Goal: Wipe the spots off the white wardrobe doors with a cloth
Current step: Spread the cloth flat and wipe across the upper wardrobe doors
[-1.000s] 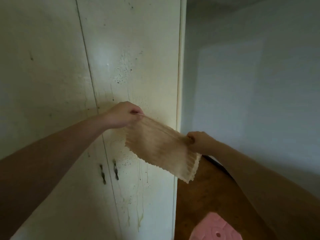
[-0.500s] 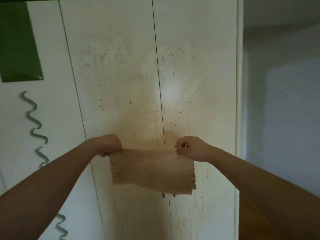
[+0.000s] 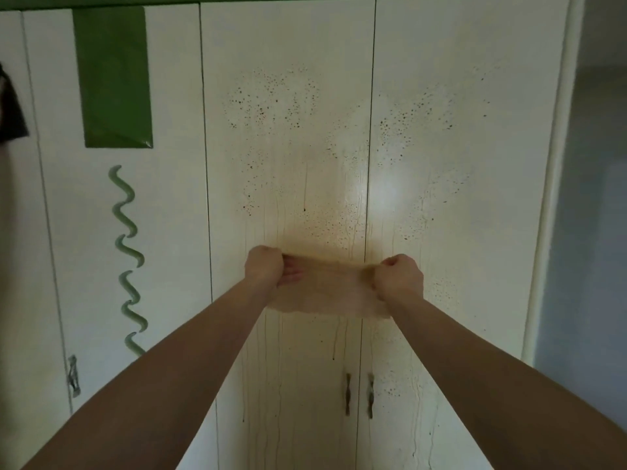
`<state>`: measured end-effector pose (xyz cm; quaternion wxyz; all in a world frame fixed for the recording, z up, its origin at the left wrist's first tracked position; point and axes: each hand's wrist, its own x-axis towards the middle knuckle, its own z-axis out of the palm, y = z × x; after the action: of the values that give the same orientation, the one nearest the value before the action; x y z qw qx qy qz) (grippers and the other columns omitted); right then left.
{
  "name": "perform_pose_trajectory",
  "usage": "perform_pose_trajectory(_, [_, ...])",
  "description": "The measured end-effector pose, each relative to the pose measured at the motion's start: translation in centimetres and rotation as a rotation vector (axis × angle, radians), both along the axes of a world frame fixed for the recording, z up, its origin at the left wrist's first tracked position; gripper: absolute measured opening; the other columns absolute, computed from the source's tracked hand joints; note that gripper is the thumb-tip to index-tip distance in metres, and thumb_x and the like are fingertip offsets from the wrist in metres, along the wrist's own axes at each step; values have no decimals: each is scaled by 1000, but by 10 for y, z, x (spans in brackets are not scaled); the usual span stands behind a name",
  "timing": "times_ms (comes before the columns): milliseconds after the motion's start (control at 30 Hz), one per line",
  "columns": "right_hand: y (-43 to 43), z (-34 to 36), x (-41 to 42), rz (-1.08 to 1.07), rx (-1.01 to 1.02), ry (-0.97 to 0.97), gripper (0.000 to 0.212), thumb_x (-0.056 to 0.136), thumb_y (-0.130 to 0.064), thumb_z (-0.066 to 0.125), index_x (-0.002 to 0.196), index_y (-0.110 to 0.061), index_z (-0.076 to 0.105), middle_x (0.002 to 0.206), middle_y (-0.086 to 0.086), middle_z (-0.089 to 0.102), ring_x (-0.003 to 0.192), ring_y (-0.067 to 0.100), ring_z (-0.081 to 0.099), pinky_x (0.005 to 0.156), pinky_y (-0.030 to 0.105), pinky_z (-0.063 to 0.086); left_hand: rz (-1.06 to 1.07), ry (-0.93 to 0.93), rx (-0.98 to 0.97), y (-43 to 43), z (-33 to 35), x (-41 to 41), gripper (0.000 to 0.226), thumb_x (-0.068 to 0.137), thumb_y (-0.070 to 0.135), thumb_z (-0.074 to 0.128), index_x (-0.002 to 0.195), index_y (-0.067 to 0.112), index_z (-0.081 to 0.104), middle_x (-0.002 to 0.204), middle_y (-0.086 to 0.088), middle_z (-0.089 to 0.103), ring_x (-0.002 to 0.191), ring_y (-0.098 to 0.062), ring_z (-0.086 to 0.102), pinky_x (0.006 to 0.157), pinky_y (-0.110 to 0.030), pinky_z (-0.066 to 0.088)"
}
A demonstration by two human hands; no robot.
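Two white wardrobe doors (image 3: 288,62) fill the view, speckled with small brown spots (image 3: 271,100) and thin drip streaks on both sides of the middle gap. A beige cloth (image 3: 330,293) is stretched between my hands in front of the doors, blurred and hanging slack below them. My left hand (image 3: 268,266) grips its left end and my right hand (image 3: 400,278) grips its right end, both at mid-height of the doors. Whether the cloth touches the door I cannot tell.
Two metal door handles (image 3: 359,398) sit below the cloth. On the left door panel there is a green rectangular sticker (image 3: 113,76), a green wavy sticker (image 3: 127,259) and another handle (image 3: 73,374). A grey wall (image 3: 593,232) lies to the right.
The view swung left to face the doors squarely. Both hands rose and came level, and the cloth went from spread flat to bunched and blurred between them.
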<state>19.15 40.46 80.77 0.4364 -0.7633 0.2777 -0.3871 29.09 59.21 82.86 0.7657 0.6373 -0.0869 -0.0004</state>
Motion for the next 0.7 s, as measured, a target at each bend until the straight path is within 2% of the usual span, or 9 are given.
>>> perform_pose_trajectory(100, [-8,2,32,-45,32,-190,22,93,-5,51,109,-17,60,90,-4,60,87,19,61,70,31,48,32,-154,11,-16,7,29,16,101,4,43,110,7,56,97,-18,72,70,-29,77,63,-36,64])
perform_pose_trajectory(167, [-13,6,53,-79,49,-268,19,94,-6,52,107,-18,59,88,-7,59,88,18,62,69,29,46,39,-215,7,-31,10,50,12,99,5,49,104,14,55,99,-15,72,75,-27,77,65,-36,65])
perform_pose_trajectory(233, [-22,11,76,-98,43,-327,16,93,-9,54,105,-20,57,94,-4,62,92,19,64,77,32,50,42,-257,-16,-48,12,73,15,96,6,54,98,22,54,99,-15,72,77,-27,77,70,-42,65])
perform_pose_trajectory(333, [-38,23,115,-176,12,-350,21,93,-12,59,114,-18,56,116,4,63,94,18,61,88,36,53,103,-338,6,-69,15,109,12,93,17,58,95,28,56,88,-6,74,73,-25,76,73,-49,64])
perform_pose_trajectory(433, [-48,30,145,-210,8,-417,30,94,-12,61,124,-15,57,125,5,61,96,15,59,94,33,52,127,-390,-33,-83,20,129,11,94,13,60,95,23,58,84,-8,73,68,-26,75,70,-50,64])
perform_pose_trajectory(500, [-50,31,158,-214,45,-498,32,94,-14,62,124,-19,54,124,2,60,97,13,60,92,29,48,131,-391,-114,-90,23,137,15,96,8,60,96,22,55,81,-8,73,65,-26,75,70,-48,64])
perform_pose_trajectory(567, [-51,29,168,-236,66,-572,36,94,-16,63,127,-22,50,118,0,60,98,13,61,85,23,43,133,-413,-211,-95,21,140,22,97,8,62,108,22,49,76,-5,73,64,-23,75,71,-42,64])
perform_pose_trajectory(633, [-54,26,176,-269,76,-669,40,93,-16,66,128,-22,47,109,-1,60,96,13,62,81,18,44,156,-498,-230,-100,16,140,40,97,10,64,123,26,39,81,-1,73,68,-15,74,72,-26,60])
perform_pose_trajectory(700, [-59,25,181,-325,56,-722,33,91,-18,70,115,-24,50,102,-4,60,92,13,63,84,26,53,184,-660,-182,-103,8,140,47,92,9,71,126,23,42,97,2,69,81,-8,68,76,-17,54])
